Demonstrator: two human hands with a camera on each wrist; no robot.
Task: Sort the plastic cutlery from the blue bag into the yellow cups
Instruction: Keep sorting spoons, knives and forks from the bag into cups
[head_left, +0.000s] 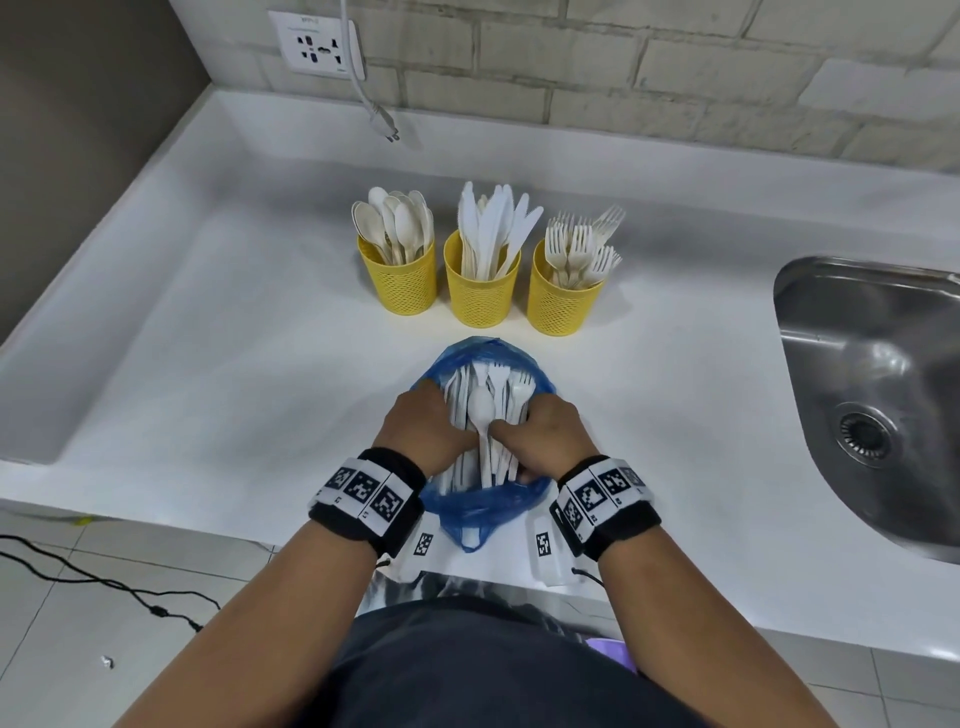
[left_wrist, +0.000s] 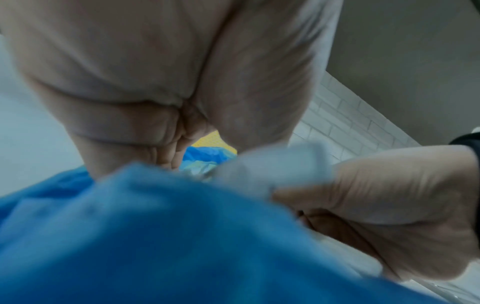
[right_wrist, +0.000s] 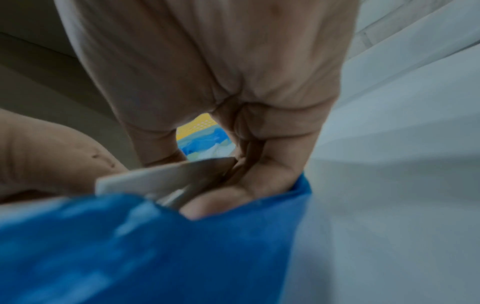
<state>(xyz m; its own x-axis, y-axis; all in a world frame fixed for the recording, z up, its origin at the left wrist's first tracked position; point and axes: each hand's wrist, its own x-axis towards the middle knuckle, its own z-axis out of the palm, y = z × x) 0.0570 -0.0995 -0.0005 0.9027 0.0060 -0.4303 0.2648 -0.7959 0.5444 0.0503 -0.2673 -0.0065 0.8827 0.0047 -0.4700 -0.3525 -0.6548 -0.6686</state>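
A blue plastic bag (head_left: 485, 501) lies open on the white counter (head_left: 208, 322), full of white plastic cutlery, with a spoon (head_left: 480, 405) on top. My left hand (head_left: 436, 415) grips the bundle's left side. My right hand (head_left: 535, 428) grips the right side, its thumb across the spoon's handle. The right wrist view shows my right hand (right_wrist: 233, 92) curled round white handles (right_wrist: 161, 179) above the bag (right_wrist: 130, 246). Behind the bag stand three yellow cups: spoons (head_left: 400, 283), knives (head_left: 480, 293), forks (head_left: 563, 301). The left wrist view is blurred, showing my left hand (left_wrist: 168, 82) and the bag (left_wrist: 130, 236).
A steel sink (head_left: 872, 395) is set into the counter at the right. A wall socket (head_left: 317, 47) with a loose plug (head_left: 384, 124) hangs at the back. A black cable (head_left: 104, 582) runs over the floor at the left. The counter's front edge is just below my wrists.
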